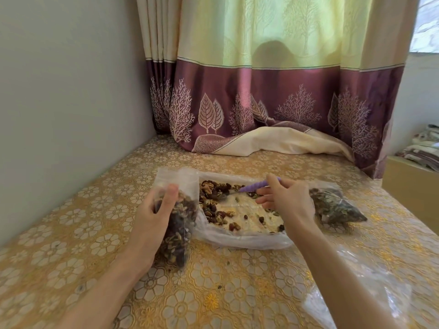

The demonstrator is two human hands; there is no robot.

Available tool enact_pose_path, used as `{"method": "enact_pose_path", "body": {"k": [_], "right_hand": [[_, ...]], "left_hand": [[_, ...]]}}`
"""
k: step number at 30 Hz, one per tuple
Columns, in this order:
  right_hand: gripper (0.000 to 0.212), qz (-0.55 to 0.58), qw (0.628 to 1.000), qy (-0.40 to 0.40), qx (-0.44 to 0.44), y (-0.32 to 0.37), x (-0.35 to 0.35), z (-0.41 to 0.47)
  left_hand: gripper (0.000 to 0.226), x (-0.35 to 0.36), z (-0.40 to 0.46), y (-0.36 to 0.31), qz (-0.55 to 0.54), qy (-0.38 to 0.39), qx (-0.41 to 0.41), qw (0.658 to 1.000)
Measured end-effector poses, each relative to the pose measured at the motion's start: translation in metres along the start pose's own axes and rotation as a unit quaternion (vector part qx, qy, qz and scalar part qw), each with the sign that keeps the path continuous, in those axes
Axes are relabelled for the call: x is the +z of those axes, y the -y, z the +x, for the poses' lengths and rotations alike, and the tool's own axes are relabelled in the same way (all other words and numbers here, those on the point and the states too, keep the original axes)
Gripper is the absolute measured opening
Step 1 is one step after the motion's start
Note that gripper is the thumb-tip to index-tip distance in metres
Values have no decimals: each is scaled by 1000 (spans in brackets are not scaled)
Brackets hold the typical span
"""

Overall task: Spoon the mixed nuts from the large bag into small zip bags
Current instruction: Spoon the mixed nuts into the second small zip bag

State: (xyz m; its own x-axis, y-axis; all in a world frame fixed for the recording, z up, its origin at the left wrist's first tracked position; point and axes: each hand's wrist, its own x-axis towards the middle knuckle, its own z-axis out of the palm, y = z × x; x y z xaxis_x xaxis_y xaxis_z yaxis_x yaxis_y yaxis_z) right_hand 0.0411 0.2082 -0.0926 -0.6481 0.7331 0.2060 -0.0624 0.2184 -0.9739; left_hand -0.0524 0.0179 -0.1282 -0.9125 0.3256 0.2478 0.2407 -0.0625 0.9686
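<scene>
**Scooping the last nuts from a limp bag**

The left hand (pixel 152 210) grips the clear small zip bag (pixel 177 217), thumb on its front face, holding it upright at the left edge of the large clear plastic bag (pixel 237 238). The small bag is already well filled with mixed nuts (pixel 213 193) and looks heavy for its thin film; it will likely sag or tip unless held near the open mouth.

The right hand (pixel 285 200) pinches the lilac plastic spoon (pixel 256 186), its bowl down among the nuts inside the large bag, which lies flat and open on the gold floral-patterned bench (pixel 213 305). That bag is soft and slippery, so it may slide under the spoon.

1 filled small bag (pixel 337 207) lies just right of the large bag. A purple and cream curtain (pixel 261 96) hangs behind.
</scene>
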Motion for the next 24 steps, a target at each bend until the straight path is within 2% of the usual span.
{"method": "enact_pose_path", "body": {"k": [4, 10, 14, 16, 19, 24], "right_hand": [[57, 45, 997, 49, 50, -6, 6, -2], [50, 83, 987, 102, 90, -11, 8, -3], [35, 93, 981, 122, 122, -13, 11, -3], [37, 103, 979, 111, 134, -12, 10, -2], [50, 122, 977, 69, 160, -8, 4, 2], [27, 141, 974, -12, 175, -4, -4, 8]], "left_hand": [[55, 1, 0, -1, -7, 0, -6, 1000], [47, 0, 0, 0, -6, 5, -8, 1000], [43, -1, 1, 1, -5, 4, -10, 1000], [40, -1, 1, 2, -5, 3, -10, 1000], [38, -1, 2, 2, -10, 0, -7, 1000], [48, -1, 2, 3, -14, -1, -8, 1000]]}}
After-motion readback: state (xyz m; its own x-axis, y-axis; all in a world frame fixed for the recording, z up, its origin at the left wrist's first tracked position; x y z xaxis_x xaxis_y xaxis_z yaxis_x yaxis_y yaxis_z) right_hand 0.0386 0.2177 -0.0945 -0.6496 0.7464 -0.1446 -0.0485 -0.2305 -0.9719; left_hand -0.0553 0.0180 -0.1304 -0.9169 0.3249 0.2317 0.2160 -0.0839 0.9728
